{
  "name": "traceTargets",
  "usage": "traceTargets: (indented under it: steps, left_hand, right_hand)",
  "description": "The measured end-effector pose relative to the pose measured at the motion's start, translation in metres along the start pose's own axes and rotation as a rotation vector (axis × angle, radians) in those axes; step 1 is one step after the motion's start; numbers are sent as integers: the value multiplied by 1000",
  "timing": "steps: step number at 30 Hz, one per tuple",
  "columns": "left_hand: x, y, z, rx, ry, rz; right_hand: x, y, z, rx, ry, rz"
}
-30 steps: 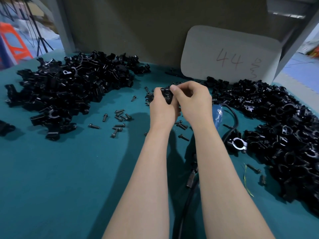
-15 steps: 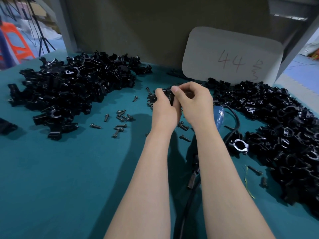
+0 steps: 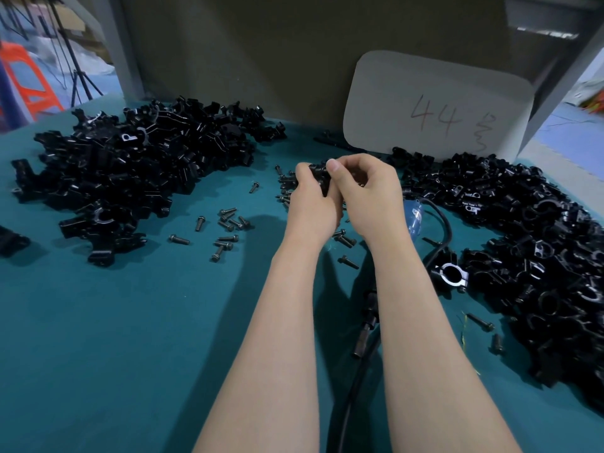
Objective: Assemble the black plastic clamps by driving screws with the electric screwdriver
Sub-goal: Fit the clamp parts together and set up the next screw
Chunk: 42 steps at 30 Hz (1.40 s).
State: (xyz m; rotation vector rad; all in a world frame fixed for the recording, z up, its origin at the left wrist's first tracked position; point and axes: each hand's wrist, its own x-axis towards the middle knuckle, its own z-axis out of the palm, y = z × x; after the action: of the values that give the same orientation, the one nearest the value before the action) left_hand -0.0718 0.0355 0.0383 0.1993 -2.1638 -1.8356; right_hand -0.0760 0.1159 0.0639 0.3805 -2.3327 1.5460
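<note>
Heaps of loose clamp parts (image 3: 137, 178) fill the upper left of the frame on the teal worktop (image 3: 98, 338), with scattered screws (image 3: 228, 223) just to their right. At centre, the left hand (image 3: 310, 204) curls its fingers round a black clamp (image 3: 318, 173) held above the worktop. The right hand (image 3: 369, 197) closes on it from the other side, thumb on top. Since a second ago the hands have barely shifted; only the right thumb has crept up over the piece. The parts are probably still being seated by hand, though the fingers hide exactly what. Just right of the right wrist lies a bluish body, seemingly the electric screwdriver (image 3: 413, 217), untouched. Its cable (image 3: 446, 223) loops past one finished clamp (image 3: 449, 273) beside the right-hand heap (image 3: 539, 256).
</note>
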Motion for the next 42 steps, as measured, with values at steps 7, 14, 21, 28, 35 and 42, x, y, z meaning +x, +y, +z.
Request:
traceTargets:
  steps: [7,14,21,28,35,42]
  left_hand:
    - [-2,-3,2,-36,83,55]
    - [-3,-4,3,-81,208,51]
    - [-5,-3,2,-104,284,60]
    - [-5,-1,2,-50,264,62]
    - [-5,2,4,32,215,30]
    - [-4,1,6,87,210,-2]
  right_hand:
    - [-1,-3,1,-22,33,42]
    - [-4,-8,4,-81,70,17]
    - [-5,-14,7,-226,84,-78]
    - [-4,-17,4,-233,25,-75]
    - [-4,-16,7,-228,46,-80]
    - [0,-9,12,-321,2,11]
